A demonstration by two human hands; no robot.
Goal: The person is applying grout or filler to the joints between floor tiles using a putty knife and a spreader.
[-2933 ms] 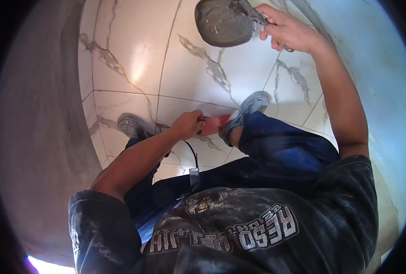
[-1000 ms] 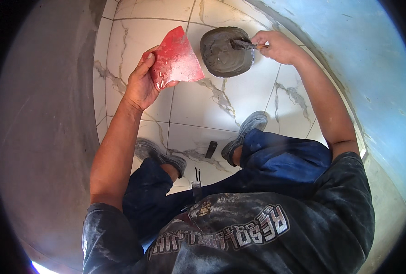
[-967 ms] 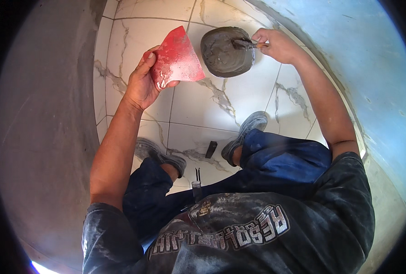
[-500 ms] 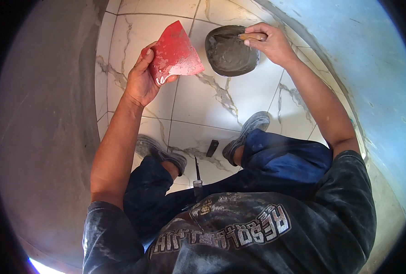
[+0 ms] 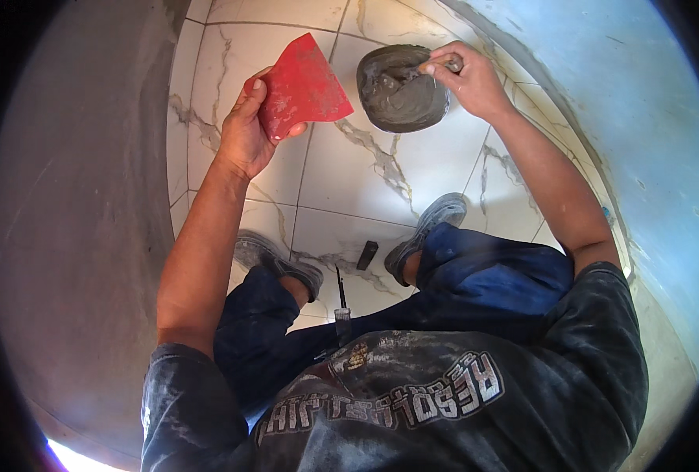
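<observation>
My left hand (image 5: pixel 245 138) grips a red flexible scraper (image 5: pixel 306 82) by its lower left side, thumb on its face and fingers behind. Grey smears mark the scraper's surface. To its right a rounded bowl (image 5: pixel 363 101) stands on the floor, with grey wet paste (image 5: pixel 412 102) inside. My right hand (image 5: pixel 475 82) is closed round the wooden handle of a small trowel (image 5: pixel 452 63) at the bowl's upper right. The trowel's working end lies in the paste and is mostly hidden, so its exact shape cannot be made out.
White veined tiles (image 5: pixel 349 200) cover the floor. A small black block (image 5: pixel 367 255) and a thin dark rod with a pale grip (image 5: pixel 342 311) show between my shoes (image 5: pixel 436 224). A grey wall (image 5: pixel 74 197) rises at left, a paler wall (image 5: pixel 648 134) at right.
My right hand has turned the trowel's handle, and the paste's surface has shifted. The scraper has tilted slightly, losing its wet glare; my left hand keeps its hold.
</observation>
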